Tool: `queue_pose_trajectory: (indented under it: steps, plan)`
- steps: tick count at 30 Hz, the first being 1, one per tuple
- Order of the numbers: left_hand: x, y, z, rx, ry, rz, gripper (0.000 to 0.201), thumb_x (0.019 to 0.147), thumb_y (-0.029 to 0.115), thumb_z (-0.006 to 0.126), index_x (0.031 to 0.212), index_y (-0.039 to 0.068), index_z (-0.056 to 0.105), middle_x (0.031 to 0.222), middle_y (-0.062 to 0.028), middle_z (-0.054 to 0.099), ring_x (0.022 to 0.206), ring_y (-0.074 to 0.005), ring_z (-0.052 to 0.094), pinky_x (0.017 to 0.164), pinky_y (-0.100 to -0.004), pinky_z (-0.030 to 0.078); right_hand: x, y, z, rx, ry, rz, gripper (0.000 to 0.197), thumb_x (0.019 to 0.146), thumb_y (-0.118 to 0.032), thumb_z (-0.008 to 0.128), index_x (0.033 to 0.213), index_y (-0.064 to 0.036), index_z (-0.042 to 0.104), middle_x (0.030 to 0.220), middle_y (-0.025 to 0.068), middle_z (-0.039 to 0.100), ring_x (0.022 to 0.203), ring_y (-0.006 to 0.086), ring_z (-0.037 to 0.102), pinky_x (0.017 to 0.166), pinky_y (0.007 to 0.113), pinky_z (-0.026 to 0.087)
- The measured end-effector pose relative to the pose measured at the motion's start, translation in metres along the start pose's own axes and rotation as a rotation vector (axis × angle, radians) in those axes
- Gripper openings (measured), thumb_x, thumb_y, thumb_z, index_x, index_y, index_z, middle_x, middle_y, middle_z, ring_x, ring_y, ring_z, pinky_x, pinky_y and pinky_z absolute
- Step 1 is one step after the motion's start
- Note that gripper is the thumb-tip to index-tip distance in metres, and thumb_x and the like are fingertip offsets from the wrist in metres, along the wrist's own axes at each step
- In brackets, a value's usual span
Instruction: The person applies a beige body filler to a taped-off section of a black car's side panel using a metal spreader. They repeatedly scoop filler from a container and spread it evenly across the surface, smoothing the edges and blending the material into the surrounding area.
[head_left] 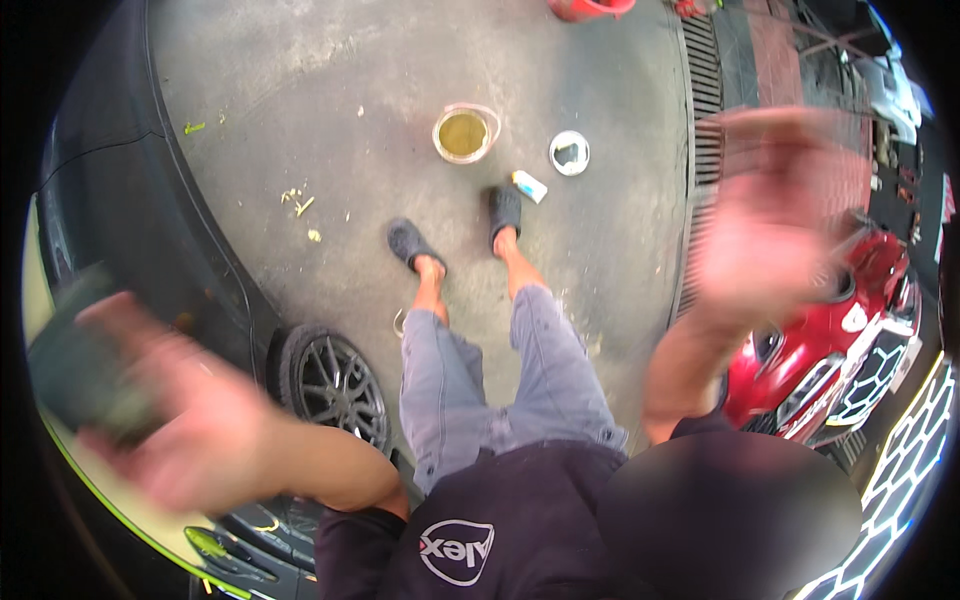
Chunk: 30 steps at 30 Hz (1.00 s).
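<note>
— How far along?
— Probably partway; cannot make out anything finished. Near left, pinches a dark pad (72,350) in a blurred left hand (205,425), over or against the car (110,185), impossible to tell which.
— And on the right?
— Holds up a right hand (765,240), apparently spread and bare, also blurred.
— And left to do?
— Likely something, with bottle (530,187), tub (570,153), then bucket (463,136) out on the floor (620,250) farther off.
</note>
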<state>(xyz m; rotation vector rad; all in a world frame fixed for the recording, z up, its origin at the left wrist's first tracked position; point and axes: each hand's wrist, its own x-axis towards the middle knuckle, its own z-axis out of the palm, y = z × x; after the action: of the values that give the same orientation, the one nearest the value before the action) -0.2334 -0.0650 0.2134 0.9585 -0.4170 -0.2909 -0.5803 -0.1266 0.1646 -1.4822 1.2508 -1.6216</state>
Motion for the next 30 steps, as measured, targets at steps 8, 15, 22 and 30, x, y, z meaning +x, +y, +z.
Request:
queue_pose_trajectory:
  steps: [8,15,22,30]
  plan:
    - [-0.280,-0.211,-0.137,0.215,-0.108,-1.272,0.030,0.106,0.025,0.059,0.121,0.001,0.067,0.116,-0.0051,0.070,0.106,-0.0148,0.066,0.096,-0.0339,0.052,-0.194,0.198,0.018,0.618,-0.104,1.523,0.056,0.104,-0.053,0.058,0.137,-0.0068,0.062,0.134,0.0053,0.066,0.119,0.0185,0.064,0.104,0.036,0.051]
    - [-0.329,-0.280,-0.203,0.084,-0.414,-1.479,0.030,0.108,0.028,0.058,0.106,0.001,0.069,0.097,0.0048,0.065,0.087,-0.0038,0.057,0.081,-0.0218,0.046,-0.171,0.314,-0.019,0.442,0.007,1.484,0.044,0.104,-0.038,0.065,0.134,-0.0051,0.061,0.122,0.0079,0.071,0.107,0.0207,0.071,0.101,0.040,0.056]
    - [-0.328,-0.329,-0.290,0.204,-0.067,-1.407,0.023,0.105,0.027,0.062,0.104,0.005,0.069,0.095,0.0048,0.065,0.090,-0.0057,0.058,0.084,-0.0256,0.046,-0.151,0.413,0.046,-0.751,-0.662,1.046,0.045,0.083,-0.012,0.072,0.122,0.0059,0.058,0.098,0.0094,0.069,0.082,0.0164,0.065,0.074,0.033,0.055]
    - [-0.309,-0.349,-0.312,0.018,0.276,-1.430,0.028,0.105,0.028,0.062,0.116,0.002,0.068,0.112,-0.0046,0.070,0.103,-0.0140,0.065,0.094,-0.0306,0.049,-0.207,0.521,0.125,-1.086,-0.791,0.573,0.024,0.081,-0.011,0.065,0.097,0.0066,0.071,0.098,0.0345,0.071,0.095,0.0500,0.071,0.086,0.053,0.057]
